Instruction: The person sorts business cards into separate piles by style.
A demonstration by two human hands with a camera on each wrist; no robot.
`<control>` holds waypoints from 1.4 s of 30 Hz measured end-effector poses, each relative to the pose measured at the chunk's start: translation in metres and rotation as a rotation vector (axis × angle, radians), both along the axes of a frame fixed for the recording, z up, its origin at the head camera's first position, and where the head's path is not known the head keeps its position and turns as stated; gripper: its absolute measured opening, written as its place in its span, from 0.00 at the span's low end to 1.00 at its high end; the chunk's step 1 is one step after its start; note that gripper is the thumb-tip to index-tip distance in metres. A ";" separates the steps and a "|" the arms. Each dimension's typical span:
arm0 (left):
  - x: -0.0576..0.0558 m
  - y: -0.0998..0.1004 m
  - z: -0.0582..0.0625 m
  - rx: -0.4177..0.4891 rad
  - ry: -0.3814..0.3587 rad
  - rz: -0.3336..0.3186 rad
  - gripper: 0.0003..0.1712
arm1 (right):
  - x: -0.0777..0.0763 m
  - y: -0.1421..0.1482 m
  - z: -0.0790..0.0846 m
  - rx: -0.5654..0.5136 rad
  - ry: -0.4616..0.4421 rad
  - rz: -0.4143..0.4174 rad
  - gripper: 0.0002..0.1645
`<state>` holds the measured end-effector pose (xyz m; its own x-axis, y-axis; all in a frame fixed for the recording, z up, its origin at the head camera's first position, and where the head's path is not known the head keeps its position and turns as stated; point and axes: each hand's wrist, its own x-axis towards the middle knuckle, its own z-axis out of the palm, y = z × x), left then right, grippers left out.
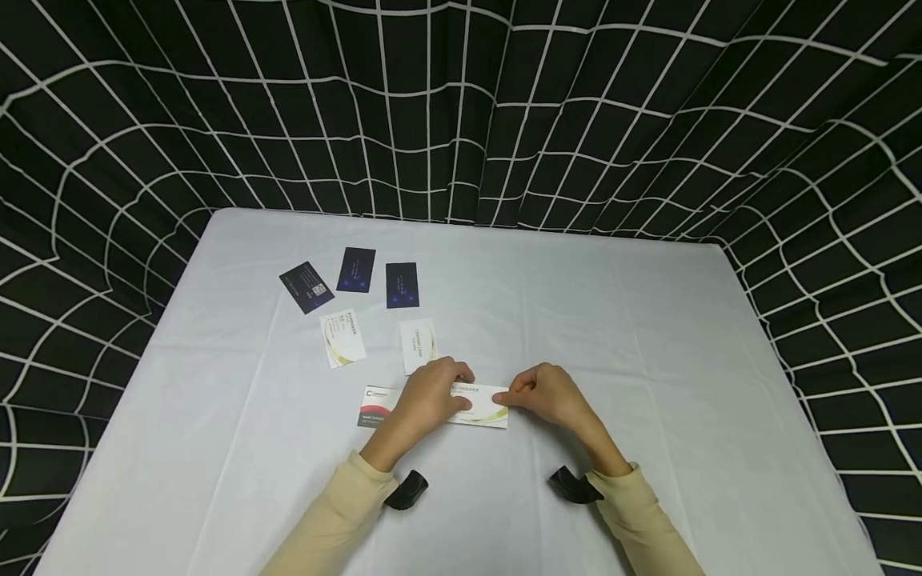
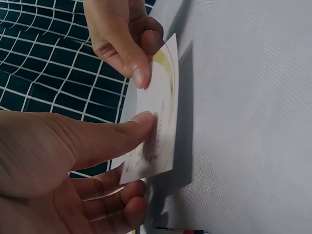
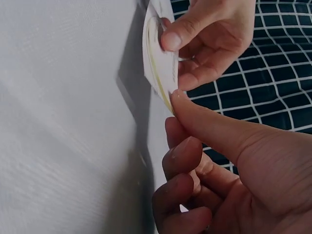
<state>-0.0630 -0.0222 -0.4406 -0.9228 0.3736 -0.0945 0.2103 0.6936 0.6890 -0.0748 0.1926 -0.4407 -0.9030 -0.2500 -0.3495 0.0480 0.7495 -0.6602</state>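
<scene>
A white business card [image 1: 477, 398] with grey print and a gold curve is held between both hands. My left hand [image 1: 430, 392] pinches its left part, the thumb lying across the printed face and the fingers behind. At the other end, the thumb and index finger of my right hand [image 1: 551, 394] grip the edge by the gold curve. In the left wrist view the card [image 2: 163, 100] is tilted above the cloth and casts a shadow. A white, red and dark card [image 1: 374, 406] shows to the left of my left hand, which partly covers it.
Beyond my left hand lie a white card [image 1: 417, 340] and another white card [image 1: 342, 338] with gold curves. Farther back are a dark card with a QR code [image 1: 307, 286] and two dark blue cards [image 1: 356, 270]. A white cloth [image 1: 612, 320] covers the table; black gridded curtains [image 1: 461, 104] surround it.
</scene>
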 end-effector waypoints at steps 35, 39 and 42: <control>0.012 0.004 -0.011 -0.165 0.174 0.083 0.16 | 0.008 -0.020 0.002 0.196 0.137 0.006 0.19; 0.013 0.000 -0.011 -0.106 0.173 0.098 0.11 | 0.005 -0.020 0.002 0.202 0.124 0.021 0.19; 0.014 -0.005 -0.011 0.003 0.185 0.124 0.09 | 0.004 -0.021 0.003 0.205 0.143 0.025 0.19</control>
